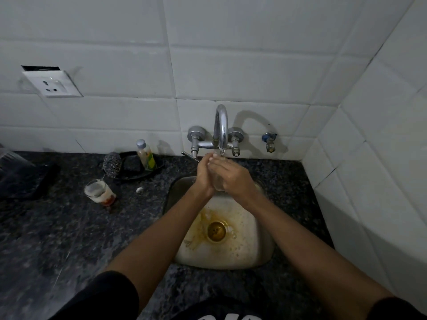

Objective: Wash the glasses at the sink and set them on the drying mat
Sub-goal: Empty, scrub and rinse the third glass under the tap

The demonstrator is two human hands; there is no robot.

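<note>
White glossy tiles back a dark speckled stone tabletop (pixel 69 229) with a stained steel sink (pixel 261 248) at centre. Left hand (pixel 204 173) and right hand (pixel 231 175) wrap a clear smooth glass (pixel 217 183) under the chrome tap (pixel 221 128); judged best to rotate it under the spout, grip firm since wet glass is slippery. A second, soiled glass (pixel 99 191) stands left of the sink.
</note>
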